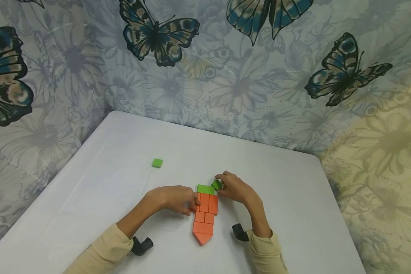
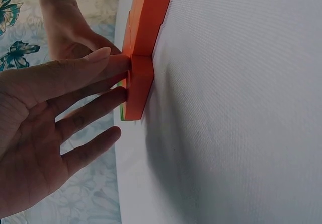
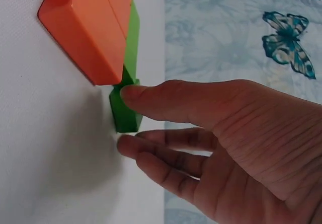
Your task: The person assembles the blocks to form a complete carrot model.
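Observation:
Orange blocks (image 1: 204, 203) lie flat in a column on the white table, ending near me in a pointed orange block (image 1: 203, 238). A green rectangular block (image 1: 206, 189) borders the column's far end. My left hand (image 1: 176, 198) is at the column's left side, its fingertips touching an orange block (image 2: 137, 90) with fingers extended. At the far right corner, my right hand (image 1: 237, 187) pinches a small green block (image 1: 217, 185) that sits askew beside the green rectangle. The right wrist view shows the thumb (image 3: 166, 100) on that block; part of the grip is hidden there.
Another green block (image 1: 157, 163) lies apart, farther back on the left of the white table (image 1: 277, 171). Butterfly-patterned cloth (image 1: 205, 83) rises behind the table's back edge. Black wrist devices (image 1: 142, 246) stick out at both sleeves, close above the tabletop.

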Demonstrator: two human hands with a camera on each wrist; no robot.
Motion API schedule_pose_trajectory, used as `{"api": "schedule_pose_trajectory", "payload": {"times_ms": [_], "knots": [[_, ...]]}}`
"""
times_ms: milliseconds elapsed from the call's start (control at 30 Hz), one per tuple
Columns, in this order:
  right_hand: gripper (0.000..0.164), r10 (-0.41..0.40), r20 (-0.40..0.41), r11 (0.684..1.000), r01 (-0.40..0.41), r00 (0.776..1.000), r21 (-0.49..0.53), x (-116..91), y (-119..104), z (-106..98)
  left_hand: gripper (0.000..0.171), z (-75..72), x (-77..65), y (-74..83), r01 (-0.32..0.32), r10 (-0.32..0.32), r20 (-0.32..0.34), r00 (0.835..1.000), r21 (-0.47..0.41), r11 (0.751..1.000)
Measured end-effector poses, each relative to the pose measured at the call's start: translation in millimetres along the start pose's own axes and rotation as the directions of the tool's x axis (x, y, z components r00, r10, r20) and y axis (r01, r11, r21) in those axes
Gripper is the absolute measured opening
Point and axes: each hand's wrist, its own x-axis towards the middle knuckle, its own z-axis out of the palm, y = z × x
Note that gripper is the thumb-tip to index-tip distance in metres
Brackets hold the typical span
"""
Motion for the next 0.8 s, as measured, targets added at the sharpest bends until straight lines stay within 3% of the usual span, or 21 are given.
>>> {"api": "schedule_pose_trajectory", "payload": {"times_ms": [133,333,433,533,633,800], "knots": [[0.049,-0.034,-0.026,0.999,0.035,0.999,0.016,-8.7,-2.7,-2.4,0.025,-0.7,-2.3,0.7,0.002,-0.002,0.004,1.0,0.015,1.0],[0.044,-0.186,-0.062,0.983,0.185,0.981,-0.011,-25.6,-6.6,0.3,0.024,-1.3,-4.9,0.6,-0.032,0.033,-0.015,0.999,0.064,0.997],[0.043,-0.244,-0.041,0.967,0.24,0.969,-0.081,-32.7,-7.7,5.1,0.021,-2.8,-4.8,-0.4,-0.069,0.074,-0.06,0.995,0.078,0.995],[0.044,-0.255,-0.025,0.96,0.25,0.967,-0.122,-37.3,-9.3,9.7,0.023,-6.8,-7.2,-5.1,-0.047,0.057,-0.152,0.987,0.068,0.997],[0.046,-0.247,-0.021,0.958,0.241,0.969,-0.153,-38.8,-11.2,13.0,0.029,-14.4,-13.8,-17.4,0.043,-0.03,-0.272,0.962,0.044,0.998],[0.046,-0.246,-0.018,0.953,0.239,0.969,-0.188,-40.4,-13.3,14.5,0.039,-32.3,-25.9,-58.0,0.235,-0.199,-0.429,0.881,0.031,0.972]]}}
